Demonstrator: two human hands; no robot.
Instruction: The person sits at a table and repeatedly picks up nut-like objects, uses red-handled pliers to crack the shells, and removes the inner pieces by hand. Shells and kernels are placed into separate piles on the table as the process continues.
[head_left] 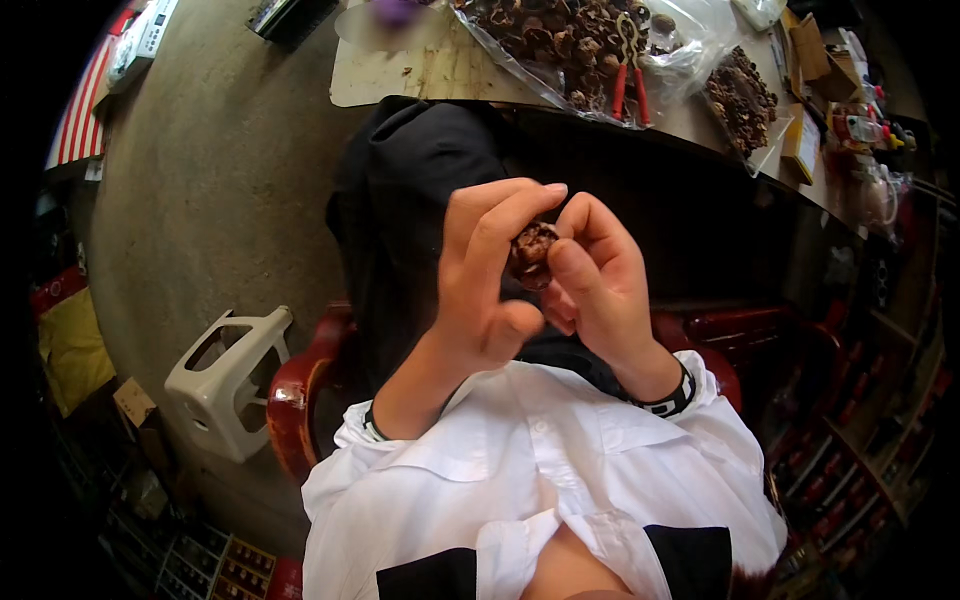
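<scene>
In front of my chest, between my hands, is a dark brown cracked walnut (533, 248) with its rough inside facing up. My left hand (483, 262) curls round its left side; the fingers bend over it while the thumb stands apart below. Thumb and bent forefinger of my right hand (607, 275) pinch at the walnut's right edge. Beyond them, on the table, a nutcracker (630, 75) with red handles lies on a clear plastic bag holding many walnut shells (545, 45).
The table (375, 75) runs along the far side, with a second bag of brown pieces (740, 100) and cardboard (808, 48) at its right. A white plastic stool (225, 385) stands on the floor at left, beside the red wooden chair arm (300, 400).
</scene>
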